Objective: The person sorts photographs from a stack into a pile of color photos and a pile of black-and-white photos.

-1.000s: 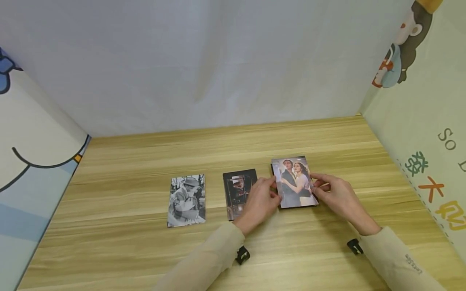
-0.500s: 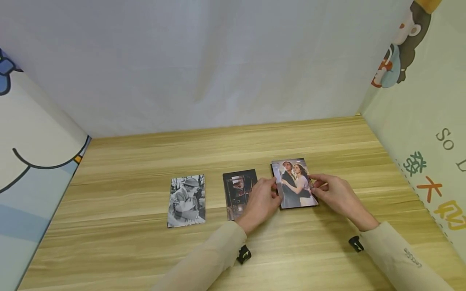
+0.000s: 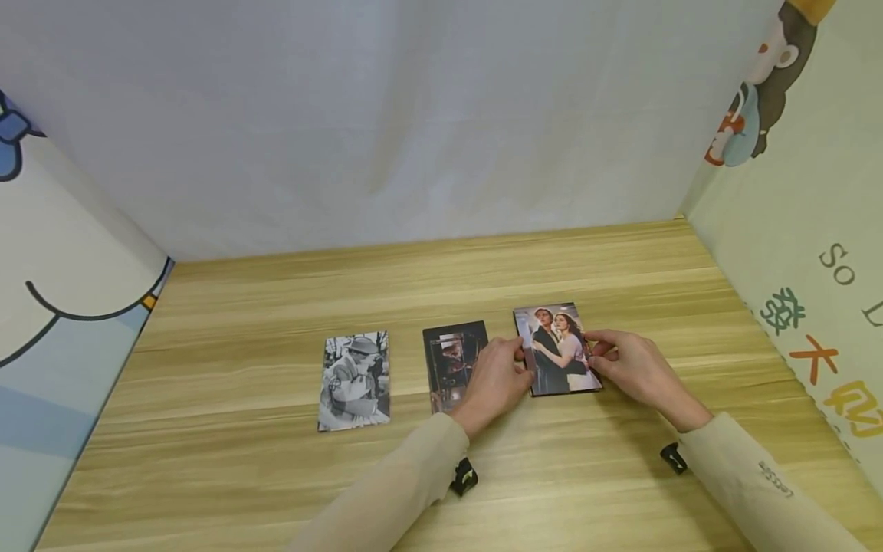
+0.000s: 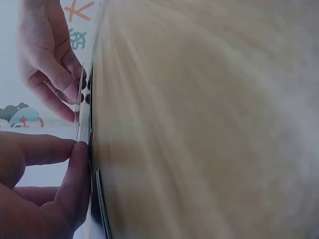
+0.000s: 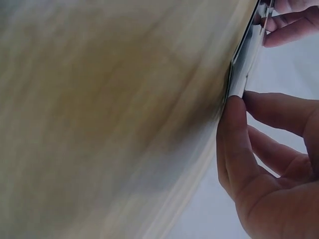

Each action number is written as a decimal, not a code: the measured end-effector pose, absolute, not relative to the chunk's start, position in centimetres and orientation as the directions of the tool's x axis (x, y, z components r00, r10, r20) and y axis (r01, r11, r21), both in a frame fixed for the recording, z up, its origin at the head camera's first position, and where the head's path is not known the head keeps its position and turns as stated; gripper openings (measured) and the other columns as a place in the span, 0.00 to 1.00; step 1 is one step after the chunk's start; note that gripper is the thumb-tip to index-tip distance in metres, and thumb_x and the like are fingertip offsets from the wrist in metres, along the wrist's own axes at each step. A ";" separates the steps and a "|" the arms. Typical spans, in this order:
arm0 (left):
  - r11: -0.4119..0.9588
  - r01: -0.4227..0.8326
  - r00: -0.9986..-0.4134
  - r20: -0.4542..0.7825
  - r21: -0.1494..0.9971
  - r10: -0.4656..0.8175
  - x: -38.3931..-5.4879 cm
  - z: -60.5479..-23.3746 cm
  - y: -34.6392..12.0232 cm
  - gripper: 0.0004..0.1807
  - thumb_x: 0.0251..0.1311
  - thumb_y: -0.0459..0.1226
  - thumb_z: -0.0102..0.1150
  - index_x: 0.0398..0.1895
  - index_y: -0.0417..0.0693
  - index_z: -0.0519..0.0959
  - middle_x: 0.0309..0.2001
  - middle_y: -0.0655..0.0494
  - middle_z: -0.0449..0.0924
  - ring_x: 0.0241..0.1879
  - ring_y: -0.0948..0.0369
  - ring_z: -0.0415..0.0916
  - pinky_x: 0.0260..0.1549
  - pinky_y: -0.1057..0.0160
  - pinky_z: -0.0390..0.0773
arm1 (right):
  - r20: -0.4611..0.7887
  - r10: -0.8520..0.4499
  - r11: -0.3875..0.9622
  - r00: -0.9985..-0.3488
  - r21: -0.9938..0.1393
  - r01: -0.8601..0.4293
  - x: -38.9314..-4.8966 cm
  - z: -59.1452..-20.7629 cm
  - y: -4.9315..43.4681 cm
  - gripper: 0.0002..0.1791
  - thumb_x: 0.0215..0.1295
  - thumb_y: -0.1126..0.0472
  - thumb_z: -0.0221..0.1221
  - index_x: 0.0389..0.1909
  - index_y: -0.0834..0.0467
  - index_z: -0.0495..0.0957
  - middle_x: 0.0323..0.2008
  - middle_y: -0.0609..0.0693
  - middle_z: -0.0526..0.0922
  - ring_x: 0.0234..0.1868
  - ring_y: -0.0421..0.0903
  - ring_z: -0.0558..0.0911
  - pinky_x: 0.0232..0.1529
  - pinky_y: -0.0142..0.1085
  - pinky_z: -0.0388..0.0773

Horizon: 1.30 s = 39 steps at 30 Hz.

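On the right side of the group, a photo card (image 3: pixel 560 349) of an embracing couple lies over a dark card, nearly lined up with it. My left hand (image 3: pixel 495 379) pinches its left edge between thumb and finger. At the right edge, my right hand (image 3: pixel 631 368) pinches the same card. In the right wrist view, a narrow gap shows between the held card (image 5: pixel 245 74) and the dark card below. Partly behind my left hand lies a dark photo card (image 3: pixel 451 356). Farther left, a black-and-white photo card (image 3: pixel 354 381) shows a figure in a hat.
The cards lie on a wood-grain table (image 3: pixel 234 475). A pale cloth (image 3: pixel 414 130) rises behind its back edge. Printed panels stand at the left (image 3: pixel 69 253) and right (image 3: pixel 779 230). Black straps (image 3: pixel 465 477) hang at both sleeve cuffs.
The couple card has shifted slightly toward me and settled lower over the dark card, whose left and bottom edges show less. Both hands keep their pinch and barely move.
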<state>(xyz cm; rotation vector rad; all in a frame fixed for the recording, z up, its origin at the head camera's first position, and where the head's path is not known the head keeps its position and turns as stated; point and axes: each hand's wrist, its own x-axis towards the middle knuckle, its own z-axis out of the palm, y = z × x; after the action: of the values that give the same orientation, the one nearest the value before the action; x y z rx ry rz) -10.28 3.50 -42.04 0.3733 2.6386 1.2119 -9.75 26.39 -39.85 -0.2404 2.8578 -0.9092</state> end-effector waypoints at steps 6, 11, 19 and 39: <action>0.665 0.172 -0.944 -0.071 0.727 0.322 -10.5 -42.0 3.5 0.18 0.54 0.29 0.70 0.50 0.38 0.84 0.37 0.56 0.77 0.41 0.59 0.75 0.39 0.65 0.76 | -0.089 -0.192 0.808 -0.977 -0.580 -0.106 -9.9 -40.0 26.4 0.22 0.63 0.69 0.62 0.58 0.72 0.80 0.37 0.56 0.87 0.37 0.51 0.87 0.37 0.42 0.81; 0.687 0.184 -0.942 -0.073 0.703 0.328 -10.7 -42.0 3.5 0.11 0.53 0.31 0.71 0.41 0.41 0.84 0.33 0.57 0.75 0.37 0.60 0.71 0.34 0.66 0.73 | -0.094 -0.191 0.814 -0.977 -0.571 -0.105 -10.0 -40.1 26.3 0.22 0.63 0.69 0.62 0.58 0.72 0.80 0.36 0.56 0.87 0.36 0.49 0.86 0.37 0.41 0.80; 0.696 0.214 -0.933 -0.067 0.686 0.353 -11.1 -41.9 3.5 0.07 0.51 0.29 0.68 0.27 0.45 0.78 0.27 0.58 0.69 0.32 0.60 0.67 0.26 0.68 0.64 | -0.090 -0.188 0.822 -0.978 -0.559 -0.106 -10.0 -40.0 26.2 0.21 0.63 0.69 0.63 0.57 0.71 0.81 0.36 0.55 0.87 0.35 0.49 0.85 0.36 0.41 0.80; 0.475 0.039 -0.943 -0.124 0.879 0.308 -9.3 -40.9 2.5 0.39 0.63 0.40 0.66 0.76 0.39 0.65 0.51 0.51 0.83 0.42 0.62 0.81 0.39 0.63 0.83 | -0.068 -0.141 0.809 -0.988 -0.583 -0.075 -8.9 -39.5 26.4 0.21 0.73 0.62 0.59 0.60 0.72 0.78 0.47 0.65 0.87 0.47 0.62 0.87 0.48 0.57 0.85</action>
<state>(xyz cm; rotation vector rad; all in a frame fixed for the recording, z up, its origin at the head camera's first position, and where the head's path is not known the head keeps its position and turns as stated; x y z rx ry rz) -9.32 2.46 -40.87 0.2964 2.4600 1.4555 -8.87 26.39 -39.45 -0.1724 2.8840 -0.9234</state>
